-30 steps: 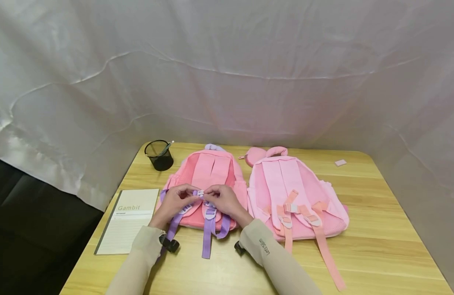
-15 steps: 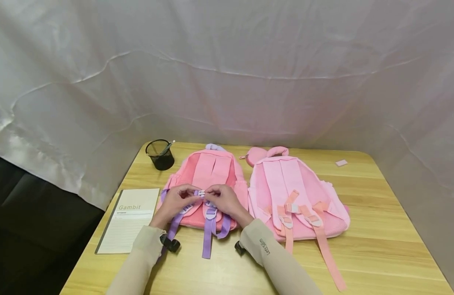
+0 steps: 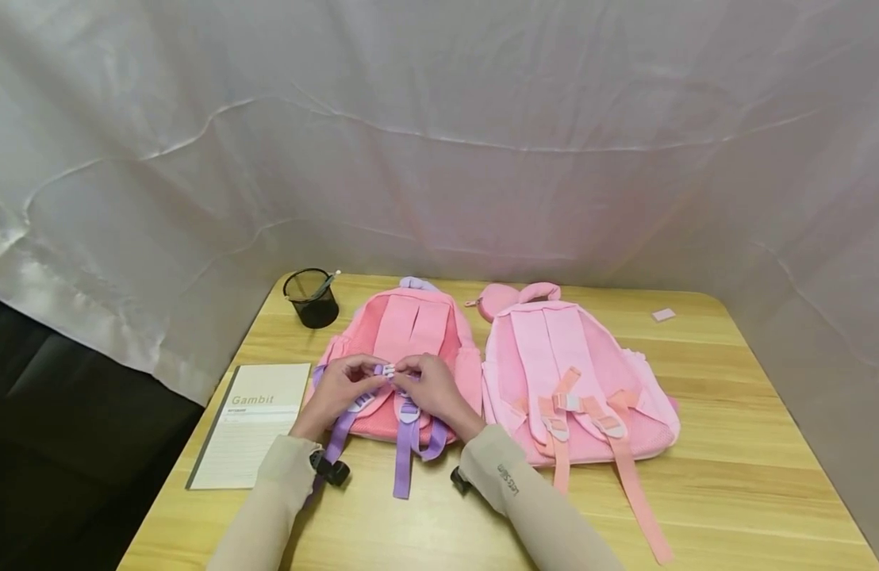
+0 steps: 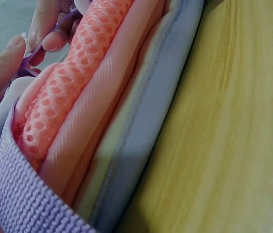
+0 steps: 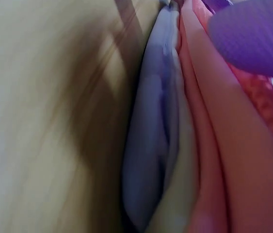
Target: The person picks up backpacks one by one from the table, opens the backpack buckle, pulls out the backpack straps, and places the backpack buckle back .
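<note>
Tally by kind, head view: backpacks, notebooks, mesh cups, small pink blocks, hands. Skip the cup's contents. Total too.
Backpacks: 2 (coral backpack, light pink backpack)
Notebook: 1
Mesh cup: 1
Small pink block: 1
Hands: 2 (left hand, right hand)
Total: 7

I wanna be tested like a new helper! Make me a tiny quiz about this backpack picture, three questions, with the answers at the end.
1. True or false: the notebook lies between the coral backpack and the light-pink backpack.
2. Pick one. What colour are the strap ends on the coral backpack?
A) green
B) purple
C) black
3. Fill in: the left hand and the right hand meet at a small white ____.

Key:
1. False; in the head view it lies left of both.
2. B
3. buckle
</note>
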`<state>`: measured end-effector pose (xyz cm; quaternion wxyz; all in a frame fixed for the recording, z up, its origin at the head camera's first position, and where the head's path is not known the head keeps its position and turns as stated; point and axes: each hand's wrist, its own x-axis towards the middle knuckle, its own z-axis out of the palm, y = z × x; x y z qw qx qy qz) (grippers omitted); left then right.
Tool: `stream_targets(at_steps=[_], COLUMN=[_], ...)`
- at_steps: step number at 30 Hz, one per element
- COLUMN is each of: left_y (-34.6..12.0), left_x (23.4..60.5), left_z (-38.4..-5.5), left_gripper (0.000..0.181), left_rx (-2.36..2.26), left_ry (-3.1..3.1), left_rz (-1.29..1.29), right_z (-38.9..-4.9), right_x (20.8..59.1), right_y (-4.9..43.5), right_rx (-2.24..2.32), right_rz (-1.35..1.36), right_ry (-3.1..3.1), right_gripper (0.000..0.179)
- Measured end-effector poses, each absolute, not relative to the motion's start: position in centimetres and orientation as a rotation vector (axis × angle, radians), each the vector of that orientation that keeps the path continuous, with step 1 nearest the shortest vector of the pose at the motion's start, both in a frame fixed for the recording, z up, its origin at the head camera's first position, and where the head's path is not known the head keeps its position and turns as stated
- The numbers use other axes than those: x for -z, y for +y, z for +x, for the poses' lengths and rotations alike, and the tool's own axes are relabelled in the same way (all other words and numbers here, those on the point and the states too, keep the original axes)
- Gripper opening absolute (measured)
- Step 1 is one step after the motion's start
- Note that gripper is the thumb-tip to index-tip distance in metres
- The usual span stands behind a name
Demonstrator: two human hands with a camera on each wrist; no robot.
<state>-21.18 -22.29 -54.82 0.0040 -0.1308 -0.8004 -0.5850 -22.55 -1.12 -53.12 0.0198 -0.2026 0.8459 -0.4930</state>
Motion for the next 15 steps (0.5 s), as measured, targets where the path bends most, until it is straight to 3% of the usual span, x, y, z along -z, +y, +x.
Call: stream_targets(at_steps=[15], left_y=[-22.67], left_x=[54.92], left_z=[-21.24], left_gripper=[0.023], left_rx=[1.876], left_ry=[-2.497], left_rz=[-0.36], right_z=[-22.71], right_x=[53.42], right_y=[-1.31], right_rx=[1.702], right_rz=[-0.59], right_ry=[2.424], right_gripper=[0.011])
